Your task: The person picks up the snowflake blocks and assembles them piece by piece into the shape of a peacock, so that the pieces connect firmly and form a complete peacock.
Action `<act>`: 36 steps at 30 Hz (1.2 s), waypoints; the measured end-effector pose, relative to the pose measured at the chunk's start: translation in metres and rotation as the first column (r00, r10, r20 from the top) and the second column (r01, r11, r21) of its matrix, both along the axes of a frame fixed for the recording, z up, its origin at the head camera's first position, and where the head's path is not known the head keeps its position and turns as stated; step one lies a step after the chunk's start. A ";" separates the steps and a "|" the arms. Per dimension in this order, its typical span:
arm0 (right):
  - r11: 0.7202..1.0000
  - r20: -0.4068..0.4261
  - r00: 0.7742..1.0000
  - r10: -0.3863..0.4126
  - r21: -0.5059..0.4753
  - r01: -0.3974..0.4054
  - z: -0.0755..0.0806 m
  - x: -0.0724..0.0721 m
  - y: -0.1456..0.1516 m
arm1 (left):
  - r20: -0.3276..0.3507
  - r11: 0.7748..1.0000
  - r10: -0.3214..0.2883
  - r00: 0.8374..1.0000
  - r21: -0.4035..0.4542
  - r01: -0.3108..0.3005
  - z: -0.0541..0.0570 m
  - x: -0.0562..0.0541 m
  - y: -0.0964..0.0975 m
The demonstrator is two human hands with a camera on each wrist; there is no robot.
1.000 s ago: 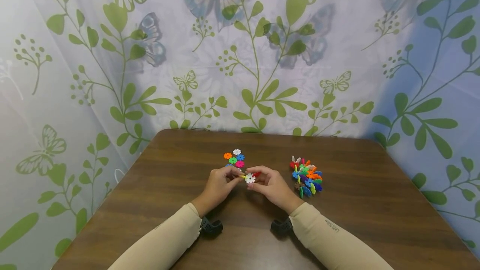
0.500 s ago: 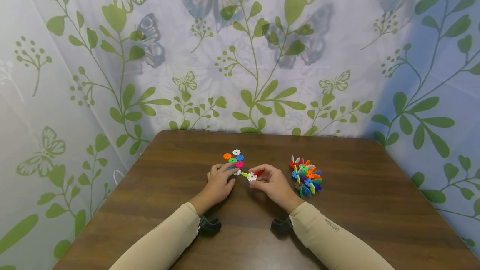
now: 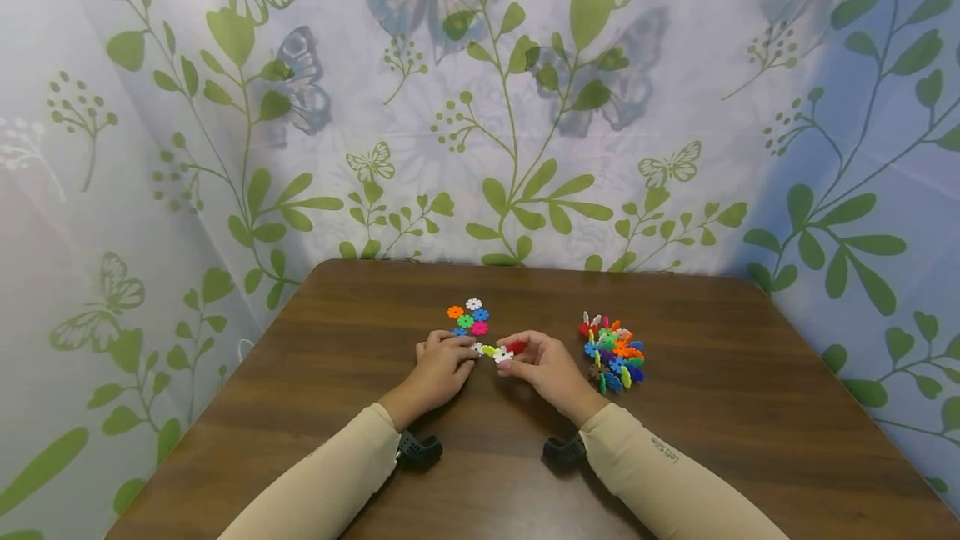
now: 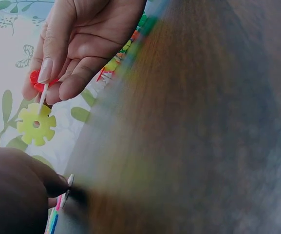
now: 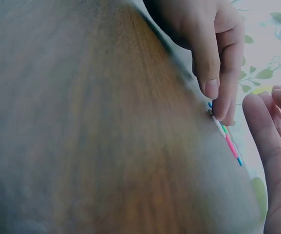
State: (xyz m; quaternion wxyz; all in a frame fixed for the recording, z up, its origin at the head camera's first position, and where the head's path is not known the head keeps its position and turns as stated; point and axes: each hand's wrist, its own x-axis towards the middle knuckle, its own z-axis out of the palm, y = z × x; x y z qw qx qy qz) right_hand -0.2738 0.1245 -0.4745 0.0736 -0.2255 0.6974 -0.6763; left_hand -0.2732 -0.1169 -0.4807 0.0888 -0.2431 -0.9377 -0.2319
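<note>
My right hand (image 3: 550, 367) pinches a small chain of interlocking notched discs. Its white disc (image 3: 503, 354) faces the head camera, with a yellow disc (image 4: 36, 124) slotted on one side and a red disc (image 4: 35, 78) on the other, partly behind the fingers. My left hand (image 3: 441, 371) reaches to the table, palm down. Its fingertips touch a loose white disc (image 3: 477, 349), which in the right wrist view lies under the extended finger while the thumb stands apart. Beyond that hand lie loose flat discs: pink (image 3: 480, 328), green (image 3: 466, 321), orange (image 3: 455, 312), blue (image 3: 481, 315) and white (image 3: 474, 304).
A cluster of joined multicoloured discs (image 3: 615, 354) sits to the right of my right hand. Both wrists wear dark straps (image 3: 420, 450). The brown wooden table (image 3: 675, 440) ends at a patterned curtain (image 3: 480, 148) behind it.
My left hand has let go of the chain's yellow disc and moved left onto the loose white disc, which has slid slightly towards me. My right hand keeps the chain and has barely moved.
</note>
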 end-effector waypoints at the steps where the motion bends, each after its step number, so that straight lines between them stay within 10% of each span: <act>1: 1.000 0.004 1.000 0.006 -0.007 -0.006 0.000 0.000 0.000 | -0.006 1.000 -0.002 1.000 0.015 0.003 0.000 0.000 0.000; 16: 0.997 0.042 0.997 0.057 -0.054 -0.055 -0.004 -0.001 -0.001 | -0.020 0.989 0.021 1.000 0.145 -0.018 0.001 0.000 0.000; 36: 0.999 0.009 1.000 -0.030 -0.041 0.030 -0.003 -0.001 0.002 | -0.004 0.905 0.008 1.000 0.425 -0.005 0.003 0.001 0.002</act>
